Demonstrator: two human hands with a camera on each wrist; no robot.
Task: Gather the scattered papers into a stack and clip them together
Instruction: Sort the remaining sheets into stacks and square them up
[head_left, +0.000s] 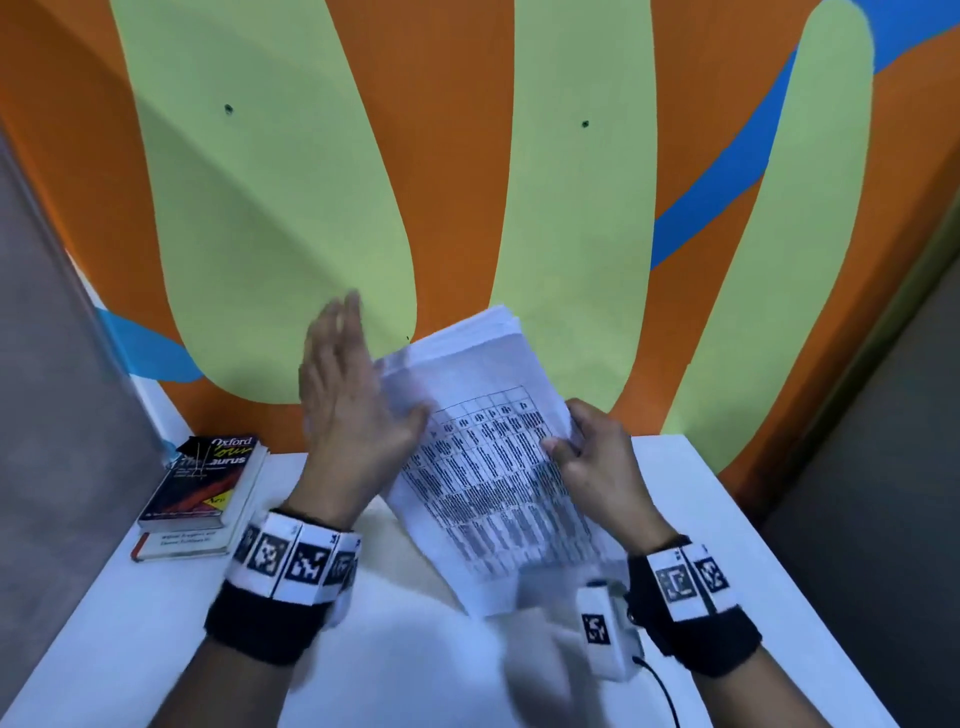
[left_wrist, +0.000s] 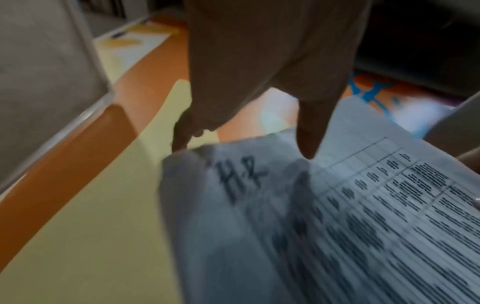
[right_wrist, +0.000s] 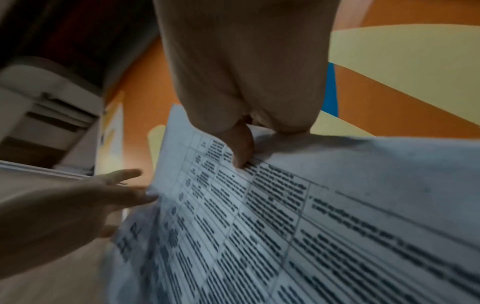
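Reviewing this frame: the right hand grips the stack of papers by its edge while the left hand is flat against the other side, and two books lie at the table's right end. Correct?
Not quite: the head view shows the books at the table's left end. The right hand grips the papers; the left hand is flat against them.

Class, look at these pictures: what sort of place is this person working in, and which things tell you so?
Probably an office or study corner, though that is a guess. A white table stands against a brightly painted wall, two books are stacked at its left, and the hands hold printed papers with tables of text.
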